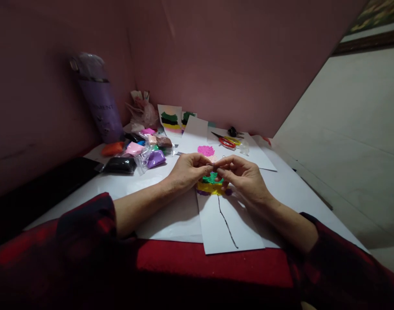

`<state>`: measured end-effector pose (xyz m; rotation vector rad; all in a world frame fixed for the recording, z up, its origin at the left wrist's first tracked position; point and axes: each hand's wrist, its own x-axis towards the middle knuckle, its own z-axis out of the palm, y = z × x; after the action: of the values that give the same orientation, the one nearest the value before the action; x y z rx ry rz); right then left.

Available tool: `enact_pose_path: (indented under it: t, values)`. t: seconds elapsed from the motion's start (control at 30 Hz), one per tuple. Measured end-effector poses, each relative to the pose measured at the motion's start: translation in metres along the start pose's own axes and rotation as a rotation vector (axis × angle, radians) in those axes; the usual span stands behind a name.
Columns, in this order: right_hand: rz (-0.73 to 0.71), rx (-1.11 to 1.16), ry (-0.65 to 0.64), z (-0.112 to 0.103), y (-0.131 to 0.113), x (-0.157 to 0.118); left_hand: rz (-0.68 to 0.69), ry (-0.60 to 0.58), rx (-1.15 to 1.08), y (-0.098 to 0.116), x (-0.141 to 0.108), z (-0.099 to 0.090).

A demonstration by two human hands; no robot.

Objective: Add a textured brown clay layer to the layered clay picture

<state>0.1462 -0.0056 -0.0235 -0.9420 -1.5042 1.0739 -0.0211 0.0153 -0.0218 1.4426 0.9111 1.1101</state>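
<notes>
My left hand (pixel 192 171) and my right hand (pixel 244 175) meet fingertip to fingertip over a white sheet (pixel 213 228). Thumb and forefinger of each are pinched together around a small dark bit, too small to name. Below the fingers, the sheet bears textured bands of green (pixel 213 177) and yellow (pixel 210 188), with purple at the sides. A thin wavy black line (pixel 227 226) runs down from them. Just beyond my hands lies a bright pink textured patch (pixel 206 150). My fingers partly cover the coloured bands.
Several plastic-wrapped lumps of coloured clay (pixel 156 158) lie to the left, before a tall purple bottle (pixel 101 103). Red-handled scissors (pixel 227 142) and keys (pixel 232 131) rest at the back right. Banded colour cards (pixel 170 122) lean by the pink wall.
</notes>
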Motion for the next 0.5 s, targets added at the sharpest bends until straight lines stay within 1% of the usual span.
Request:
enact_pose_path:
  t: [0.17, 0.23, 0.3, 0.37, 0.5]
  values:
    - [-0.018, -0.005, 0.085, -0.0004, 0.0022, 0.0012, 0.007, -0.036, -0.057, 0.0013, -0.0008, -0.0019]
    - [-0.005, -0.025, 0.125, -0.0024, 0.0040, 0.0018, 0.011, -0.071, -0.075, 0.0014, -0.0008, -0.0037]
    - [0.021, -0.044, 0.139, -0.0040, 0.0052, 0.0020, 0.021, -0.106, -0.067, 0.0018, -0.0012, -0.0056]
    - [0.046, -0.020, 0.119, -0.0042, 0.0053, 0.0016, 0.042, -0.117, -0.053, 0.0025, -0.0018, -0.0067]
    - [0.044, 0.054, 0.017, -0.0019, 0.0029, 0.0001, 0.066, -0.104, -0.066, 0.0025, -0.0021, -0.0066]
